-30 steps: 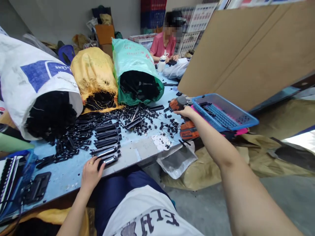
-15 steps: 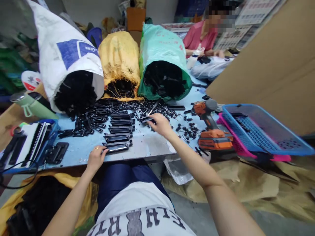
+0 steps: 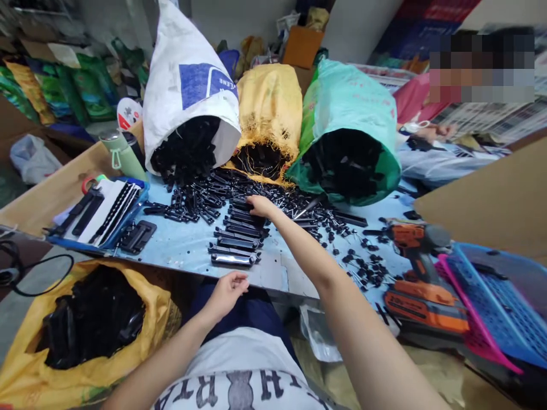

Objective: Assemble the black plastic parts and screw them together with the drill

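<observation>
A row of black plastic bars (image 3: 237, 245) lies side by side on the blue worktable. At the far end of this row my right hand (image 3: 261, 206) has its fingers closed on a black plastic bar, partly hidden under the hand. My left hand (image 3: 228, 291) hovers at the table's near edge, just below the closest bar. Its fingers are loosely bent and slightly apart, with nothing visible in them. Behind the row are heaped small black clips (image 3: 196, 199) and loose screws with black heads (image 3: 363, 267).
White (image 3: 192, 62), yellow (image 3: 269, 108) and green (image 3: 354, 108) sacks of black parts stand along the back. An orange cordless drill (image 3: 423, 273) and blue basket (image 3: 504, 302) sit right. At left are a filled blue tray (image 3: 102, 210) and green bottle (image 3: 128, 159). A co-worker (image 3: 414, 102) sits beyond.
My right hand has moved left with the bar to the row's far end. My left hand has come off the nearest bar and drawn back. The view has swung left.
</observation>
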Available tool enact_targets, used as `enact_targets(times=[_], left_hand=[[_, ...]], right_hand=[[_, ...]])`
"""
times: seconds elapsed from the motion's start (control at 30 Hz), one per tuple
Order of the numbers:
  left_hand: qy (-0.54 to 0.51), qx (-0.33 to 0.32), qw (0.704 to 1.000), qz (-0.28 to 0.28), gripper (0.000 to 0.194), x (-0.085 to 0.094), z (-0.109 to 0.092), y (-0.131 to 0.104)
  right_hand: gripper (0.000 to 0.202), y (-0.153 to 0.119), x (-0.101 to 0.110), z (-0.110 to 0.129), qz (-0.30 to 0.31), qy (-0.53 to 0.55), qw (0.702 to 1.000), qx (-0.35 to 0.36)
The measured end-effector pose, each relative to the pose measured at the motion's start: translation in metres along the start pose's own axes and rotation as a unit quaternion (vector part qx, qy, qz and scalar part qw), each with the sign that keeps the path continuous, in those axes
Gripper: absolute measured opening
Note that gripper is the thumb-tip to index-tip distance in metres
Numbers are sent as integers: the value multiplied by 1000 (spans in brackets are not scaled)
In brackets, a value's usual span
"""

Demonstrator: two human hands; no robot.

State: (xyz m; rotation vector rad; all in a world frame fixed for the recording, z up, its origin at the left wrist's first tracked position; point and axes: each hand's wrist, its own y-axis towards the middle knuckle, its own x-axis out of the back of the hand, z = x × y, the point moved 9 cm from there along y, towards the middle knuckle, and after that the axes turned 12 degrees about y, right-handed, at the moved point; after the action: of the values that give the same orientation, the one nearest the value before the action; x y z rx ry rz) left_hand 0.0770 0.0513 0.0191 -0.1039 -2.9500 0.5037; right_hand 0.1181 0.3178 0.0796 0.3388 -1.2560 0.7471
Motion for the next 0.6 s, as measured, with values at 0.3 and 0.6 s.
enact_targets(times=[0.3, 0.6], left_hand=[[-306, 201, 931, -8, 41, 0, 21, -9], [-434, 118, 876, -176, 38, 14, 0, 28]], right_hand=[[80, -23, -2, 7, 117, 173, 978, -5], [76, -47, -72, 22, 169, 380, 908, -54]])
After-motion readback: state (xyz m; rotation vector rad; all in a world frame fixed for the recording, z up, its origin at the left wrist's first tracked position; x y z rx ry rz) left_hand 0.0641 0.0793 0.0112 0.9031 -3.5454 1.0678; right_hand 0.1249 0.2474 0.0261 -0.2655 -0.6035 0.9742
